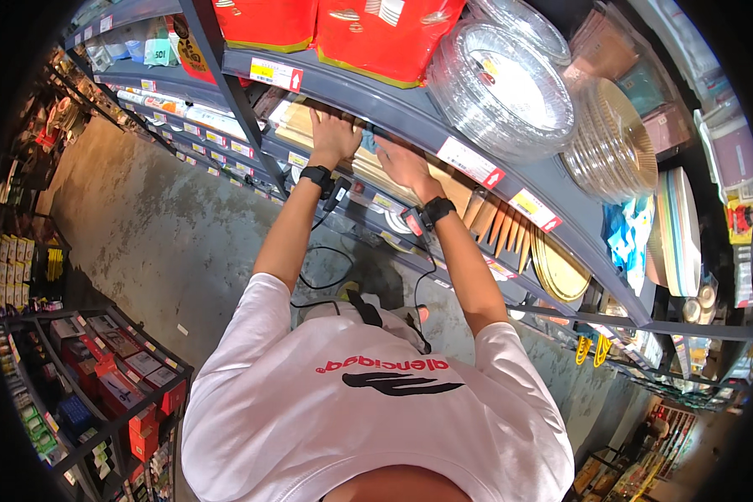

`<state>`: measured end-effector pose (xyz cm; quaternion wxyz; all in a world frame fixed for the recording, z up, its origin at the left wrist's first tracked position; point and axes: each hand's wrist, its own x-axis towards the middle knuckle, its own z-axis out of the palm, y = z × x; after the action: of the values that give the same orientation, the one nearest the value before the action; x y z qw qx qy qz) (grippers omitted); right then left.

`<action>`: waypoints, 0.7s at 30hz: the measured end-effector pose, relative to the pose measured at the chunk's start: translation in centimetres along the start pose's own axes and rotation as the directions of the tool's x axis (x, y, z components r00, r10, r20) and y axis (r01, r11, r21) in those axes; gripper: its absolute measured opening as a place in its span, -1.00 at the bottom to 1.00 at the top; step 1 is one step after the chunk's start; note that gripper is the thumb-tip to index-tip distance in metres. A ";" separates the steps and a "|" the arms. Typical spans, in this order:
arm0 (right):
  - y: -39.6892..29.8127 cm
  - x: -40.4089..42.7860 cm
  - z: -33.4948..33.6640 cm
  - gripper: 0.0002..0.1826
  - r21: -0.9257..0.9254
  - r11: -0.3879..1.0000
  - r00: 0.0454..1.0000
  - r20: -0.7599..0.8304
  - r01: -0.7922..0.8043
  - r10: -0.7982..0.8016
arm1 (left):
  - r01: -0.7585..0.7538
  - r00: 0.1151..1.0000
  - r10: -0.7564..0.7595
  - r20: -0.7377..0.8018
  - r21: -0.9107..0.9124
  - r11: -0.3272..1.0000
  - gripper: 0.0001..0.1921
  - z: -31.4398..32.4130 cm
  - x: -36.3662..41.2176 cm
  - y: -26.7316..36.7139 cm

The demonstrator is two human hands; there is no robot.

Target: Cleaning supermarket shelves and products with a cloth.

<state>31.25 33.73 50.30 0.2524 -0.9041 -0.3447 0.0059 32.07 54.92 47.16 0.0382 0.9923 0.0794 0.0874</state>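
Observation:
My left hand (334,137) lies palm down on a stack of pale wooden boards (296,120) on a lower shelf, its fingers apart. Just to the right, my right hand (405,164) reaches over the same row of boards. A small blue cloth (369,140) is between the two hands, against the right fingertips. Whether those fingers grip it or only touch it I cannot tell, as the shelf above hides part of them. Each wrist carries a black strap with a small cabled device.
The upper shelf edge (351,85) overhangs my hands. It bears red packages (383,37), foil trays (502,88) and paper liners (615,144). Right of the boards stand pointed wooden utensils (508,229) and golden round trays (558,267). A black cable (326,285) hangs below my arms.

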 end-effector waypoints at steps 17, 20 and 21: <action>2.5 -5.5 -2.2 -0.48 -0.207 0.885 0.907 -0.027 -0.416 0.420 | 0.019 0.999 -0.016 0.040 -0.067 0.998 -0.25 -1.2 -0.5 0.8; 0.9 -7.9 -1.4 -0.66 -0.230 0.962 0.946 -0.318 -0.146 0.067 | 0.001 0.993 -0.008 -0.116 -0.066 0.998 -0.25 -0.4 -0.5 0.1; 0.6 -8.3 -1.4 -0.67 -0.205 0.975 0.936 -0.353 -0.088 0.010 | -0.003 0.994 -0.005 -0.112 -0.072 0.997 -0.25 -0.5 -0.4 0.3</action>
<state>25.55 27.49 49.91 0.2088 -0.9213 -0.2700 -0.1865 31.59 54.57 47.59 0.0695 0.9838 0.0785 0.1457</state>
